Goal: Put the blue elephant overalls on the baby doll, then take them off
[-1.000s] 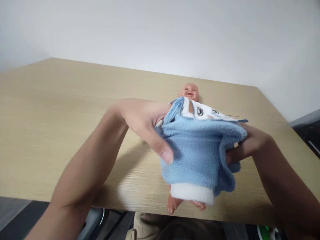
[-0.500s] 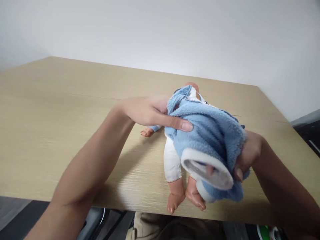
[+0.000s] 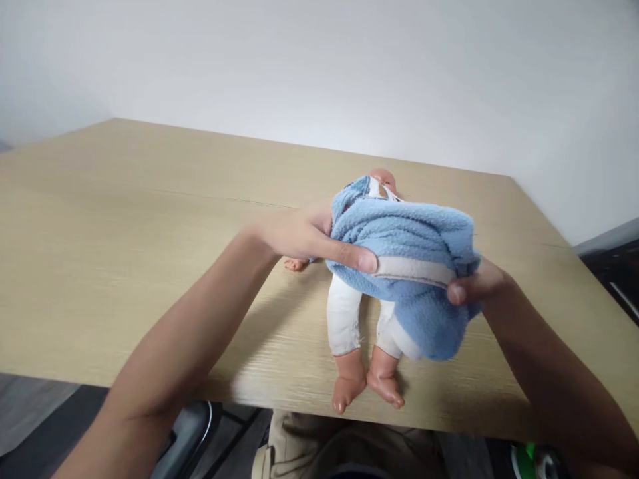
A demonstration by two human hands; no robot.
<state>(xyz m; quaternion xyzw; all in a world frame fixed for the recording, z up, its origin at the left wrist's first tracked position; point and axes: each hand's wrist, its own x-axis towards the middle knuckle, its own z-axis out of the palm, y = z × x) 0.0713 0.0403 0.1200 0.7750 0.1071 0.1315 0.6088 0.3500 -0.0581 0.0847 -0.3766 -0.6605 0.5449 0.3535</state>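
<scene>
A baby doll (image 3: 346, 316) lies on its back on the wooden table, its bare feet toward me and its head at the far end. Above its body my hands hold a fluffy blue doll garment (image 3: 409, 229) with white cuffs. My left hand (image 3: 319, 236) grips its left side, thumb on top and fingers hidden behind the cloth. At the right side my right hand (image 3: 474, 283) pinches the cloth beside a flattened white cuff (image 3: 414, 269). A second blue part hangs over one of the doll's legs. The garment hides the doll's torso and part of its face.
The wooden table (image 3: 150, 233) reaches back to a white wall (image 3: 319, 73). Its front edge is close to my lap. A dark object (image 3: 614, 266) stands beyond the right edge, and a chair part (image 3: 187, 432) shows below at the left.
The garment was lifted off the doll's legs, which now show. Its white cuff was turned open toward me, then flattened between my hands. My right hand rose slightly.
</scene>
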